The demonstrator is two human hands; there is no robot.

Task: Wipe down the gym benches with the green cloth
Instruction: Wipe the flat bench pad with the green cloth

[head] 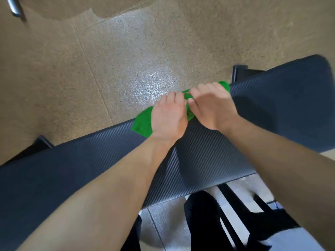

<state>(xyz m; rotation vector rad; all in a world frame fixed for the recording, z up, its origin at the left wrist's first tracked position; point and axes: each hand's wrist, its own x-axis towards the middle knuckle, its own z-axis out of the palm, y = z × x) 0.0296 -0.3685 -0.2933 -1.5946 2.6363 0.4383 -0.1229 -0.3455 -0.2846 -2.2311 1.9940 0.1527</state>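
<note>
A green cloth lies along the far edge of a dark ribbed gym bench pad that runs across the view from lower left to upper right. My left hand and my right hand sit side by side on the cloth, fingers curled over it and gripping it at the pad's far edge. Green corners stick out to the left of my left hand and beyond my right hand's fingers. Most of the cloth's middle is hidden under the hands.
Beyond the bench is speckled brown floor with a glossy patch. A metal bar shows at the top left. Black bench frame parts stick out at the far side, and dark frame pieces and trouser legs are below the near edge.
</note>
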